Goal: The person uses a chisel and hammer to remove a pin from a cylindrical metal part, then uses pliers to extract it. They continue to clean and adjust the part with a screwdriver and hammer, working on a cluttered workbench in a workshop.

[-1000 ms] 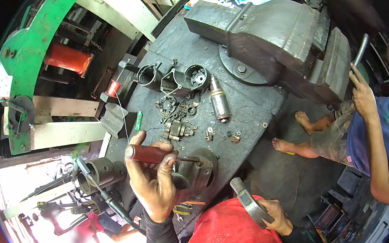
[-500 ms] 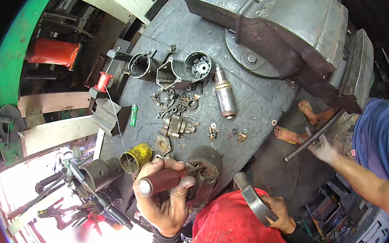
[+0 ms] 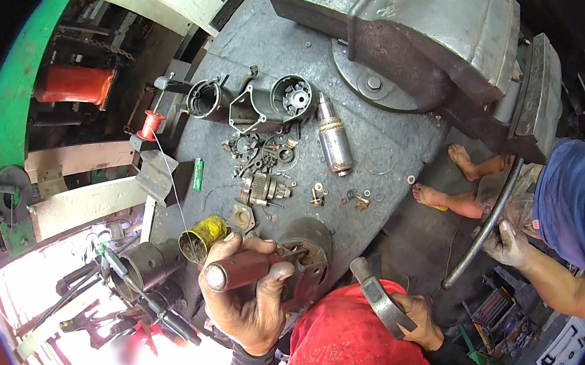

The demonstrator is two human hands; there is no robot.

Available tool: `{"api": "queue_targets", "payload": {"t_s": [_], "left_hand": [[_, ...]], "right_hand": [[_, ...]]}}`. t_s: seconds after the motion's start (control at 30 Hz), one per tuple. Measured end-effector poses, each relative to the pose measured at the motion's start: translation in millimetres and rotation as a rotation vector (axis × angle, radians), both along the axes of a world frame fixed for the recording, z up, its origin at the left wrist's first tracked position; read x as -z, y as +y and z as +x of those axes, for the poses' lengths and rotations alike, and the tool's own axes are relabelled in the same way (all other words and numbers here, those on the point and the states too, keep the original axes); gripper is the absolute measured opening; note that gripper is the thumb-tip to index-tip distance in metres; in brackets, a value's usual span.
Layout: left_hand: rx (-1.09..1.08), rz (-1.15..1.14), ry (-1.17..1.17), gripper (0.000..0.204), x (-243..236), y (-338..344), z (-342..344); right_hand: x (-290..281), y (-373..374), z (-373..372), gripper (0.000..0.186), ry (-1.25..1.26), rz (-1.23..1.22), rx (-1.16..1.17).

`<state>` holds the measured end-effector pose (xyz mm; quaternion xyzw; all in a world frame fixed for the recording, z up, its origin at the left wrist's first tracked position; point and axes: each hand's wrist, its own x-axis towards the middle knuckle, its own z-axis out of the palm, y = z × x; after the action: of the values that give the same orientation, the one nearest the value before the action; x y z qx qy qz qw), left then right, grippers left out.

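Grey workbench (image 3: 252, 40), spread with loose parts, fills the middle of my remote view. Left hand (image 3: 256, 318): fingers and thumb wrapped around a red-handled screwdriver (image 3: 244, 269), shaft directed into the mouth of the round metal housing (image 3: 314, 230) at the near bench edge. I cannot confirm tip contact. Right hand (image 3: 419, 321): grasping a hammer (image 3: 380, 303), held in front of the red shirt (image 3: 354, 333) and apart from the housing.

Caution: if the tip sits off-centre, I judge that a hammer blow could make it skid and gouge the housing. A glancing blow could strike the left thumb. No clamp is visible on the housing, so side load could roll it over the edge. Farther out, a washer (image 3: 410, 180) near the edge could be swept off.

Compared with half a second ago: both grips are unchanged. Beyond the bench, the bar (image 3: 478, 239) of the vise (image 3: 433, 45) hangs steeper, its free end lower, with the co-worker's hand (image 3: 510, 247) at it.
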<state>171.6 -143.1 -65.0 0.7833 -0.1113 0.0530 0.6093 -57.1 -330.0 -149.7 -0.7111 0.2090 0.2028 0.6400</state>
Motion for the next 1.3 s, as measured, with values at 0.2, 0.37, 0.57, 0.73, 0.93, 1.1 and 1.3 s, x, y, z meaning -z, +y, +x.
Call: {"api": "queue_targets", "payload": {"t_s": [0.2, 0.37, 0.57, 0.73, 0.93, 1.1, 1.3], "left_hand": [[0.024, 0.193, 0.037, 0.060, -4, -2, -3], [0.043, 0.228, 0.062, 0.045, -7, 1, -8], [0.063, 0.182, 0.076, 0.042, -6, 7, -5], [-0.001, -0.028, 0.054, 0.042, -7, 6, 2], [0.066, 0.027, 0.084, 0.043, -9, 10, 3], [0.084, 0.122, 0.083, 0.040, -7, 11, -1], [0.112, 0.114, 0.119, 0.048, -5, 11, 2]], "right_hand": [[2, -2, -1, 0.042, -0.060, -0.024, -0.003], [2, -2, -1, 0.039, -0.124, -0.068, -0.010], [1, -3, -3, 0.039, -0.053, -0.085, -0.044], [4, -1, -5, 0.039, -0.068, -0.025, 0.032], [7, 2, -5, 0.038, -0.089, 0.003, 0.054], [9, 5, -2, 0.038, -0.080, 0.011, 0.067], [7, 4, 1, 0.038, -0.059, -0.027, 0.052]]}}
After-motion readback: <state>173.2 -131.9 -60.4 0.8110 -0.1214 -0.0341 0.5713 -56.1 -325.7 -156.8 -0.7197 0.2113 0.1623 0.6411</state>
